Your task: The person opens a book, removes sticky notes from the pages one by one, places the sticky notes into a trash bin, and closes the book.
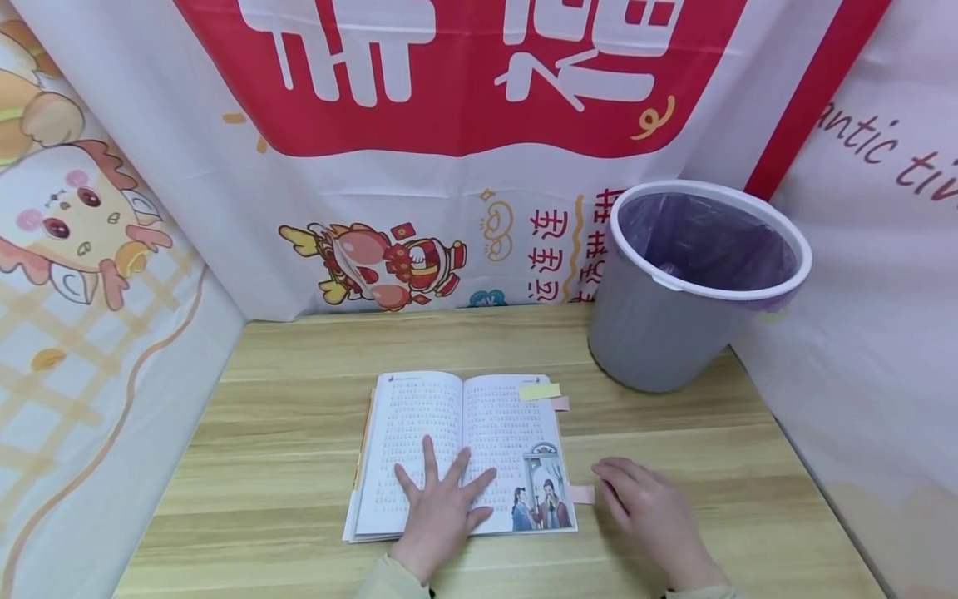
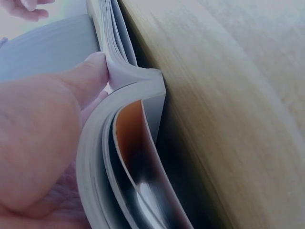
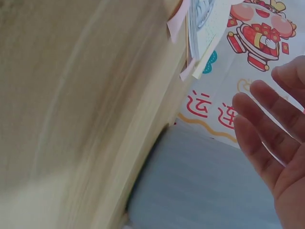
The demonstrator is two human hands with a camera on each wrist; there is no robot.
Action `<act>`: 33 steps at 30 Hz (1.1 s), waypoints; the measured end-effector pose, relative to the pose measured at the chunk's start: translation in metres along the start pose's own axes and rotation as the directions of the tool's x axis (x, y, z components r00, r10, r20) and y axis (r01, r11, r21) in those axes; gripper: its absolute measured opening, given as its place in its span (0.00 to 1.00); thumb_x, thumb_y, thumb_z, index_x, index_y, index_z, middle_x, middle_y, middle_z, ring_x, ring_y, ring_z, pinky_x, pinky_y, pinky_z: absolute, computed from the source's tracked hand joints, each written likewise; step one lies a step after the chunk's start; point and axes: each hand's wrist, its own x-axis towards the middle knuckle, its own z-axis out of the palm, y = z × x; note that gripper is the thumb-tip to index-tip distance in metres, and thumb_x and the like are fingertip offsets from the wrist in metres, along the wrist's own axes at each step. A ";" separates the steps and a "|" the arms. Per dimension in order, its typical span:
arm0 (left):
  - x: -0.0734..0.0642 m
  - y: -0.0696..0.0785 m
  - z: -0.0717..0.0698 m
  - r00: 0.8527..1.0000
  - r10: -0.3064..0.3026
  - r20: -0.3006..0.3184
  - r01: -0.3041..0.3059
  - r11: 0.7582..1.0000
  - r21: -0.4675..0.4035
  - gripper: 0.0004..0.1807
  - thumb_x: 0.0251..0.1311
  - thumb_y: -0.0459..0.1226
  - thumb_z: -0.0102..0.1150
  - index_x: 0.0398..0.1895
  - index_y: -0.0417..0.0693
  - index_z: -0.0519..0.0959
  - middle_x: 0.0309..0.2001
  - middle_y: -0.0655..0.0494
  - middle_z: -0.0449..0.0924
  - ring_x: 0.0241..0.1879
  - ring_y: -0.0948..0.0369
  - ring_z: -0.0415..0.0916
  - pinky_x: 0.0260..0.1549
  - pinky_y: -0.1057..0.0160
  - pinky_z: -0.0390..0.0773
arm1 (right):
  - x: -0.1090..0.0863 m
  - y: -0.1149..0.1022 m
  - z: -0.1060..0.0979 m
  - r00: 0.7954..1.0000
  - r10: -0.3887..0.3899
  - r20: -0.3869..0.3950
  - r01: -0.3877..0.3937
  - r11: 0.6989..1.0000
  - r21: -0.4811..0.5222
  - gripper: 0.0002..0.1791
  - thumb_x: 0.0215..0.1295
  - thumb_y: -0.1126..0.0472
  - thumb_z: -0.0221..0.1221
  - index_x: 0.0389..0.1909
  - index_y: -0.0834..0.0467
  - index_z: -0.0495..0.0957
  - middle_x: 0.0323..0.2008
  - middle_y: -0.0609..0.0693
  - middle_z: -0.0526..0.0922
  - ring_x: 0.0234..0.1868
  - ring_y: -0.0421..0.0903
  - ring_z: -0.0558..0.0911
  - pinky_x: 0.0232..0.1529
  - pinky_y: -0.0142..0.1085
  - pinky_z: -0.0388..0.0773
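Observation:
An open book [image 1: 419,408] lies on the wooden table, printed text on both pages and a drawing of robed figures at the lower right. Across its lower middle my left hand [image 1: 437,509] presses with fingers spread, the thumb by the fold. In the left wrist view, that thumb rests at the spine, with the curved page block [image 2: 95,143] below it. A yellow sticky tab [image 1: 540,391] and a pink tab [image 1: 582,495] stick out from the right page. Just right of the pink tab is my right hand [image 1: 649,512], its fingers loosely bent with nothing in them.
A grey trash bin [image 1: 651,333] with a white rim and purple liner stands at the table's back right corner. Printed cloth [image 1: 479,175] hangs behind the table [image 1: 299,349] and along both sides.

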 end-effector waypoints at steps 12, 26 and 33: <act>-0.001 0.000 0.001 1.000 -0.005 -0.007 0.005 1.000 -0.001 0.28 0.59 0.62 0.58 0.64 0.75 0.75 0.71 0.50 0.66 0.70 0.24 0.35 0.47 0.12 0.37 | -0.005 0.000 0.009 0.995 0.038 0.087 -0.040 0.999 0.019 0.21 0.75 0.48 0.49 0.43 0.57 0.86 0.42 0.53 0.86 0.36 0.51 0.86 0.34 0.46 0.85; -0.002 0.000 -0.001 1.000 -0.004 -0.004 0.004 1.000 -0.008 0.29 0.58 0.62 0.58 0.64 0.75 0.75 0.71 0.50 0.66 0.70 0.24 0.37 0.48 0.12 0.39 | 0.006 0.005 0.017 0.974 0.057 0.218 -0.062 0.998 0.013 0.17 0.51 0.62 0.73 0.44 0.57 0.86 0.44 0.55 0.85 0.40 0.52 0.86 0.39 0.47 0.85; -0.001 -0.001 -0.002 1.000 -0.012 0.021 0.013 1.000 -0.017 0.30 0.59 0.62 0.58 0.66 0.75 0.74 0.72 0.51 0.64 0.70 0.24 0.35 0.48 0.13 0.37 | 0.018 0.013 0.022 0.969 0.042 0.244 -0.049 0.999 0.023 0.16 0.53 0.65 0.73 0.44 0.57 0.86 0.43 0.54 0.85 0.40 0.51 0.85 0.40 0.47 0.85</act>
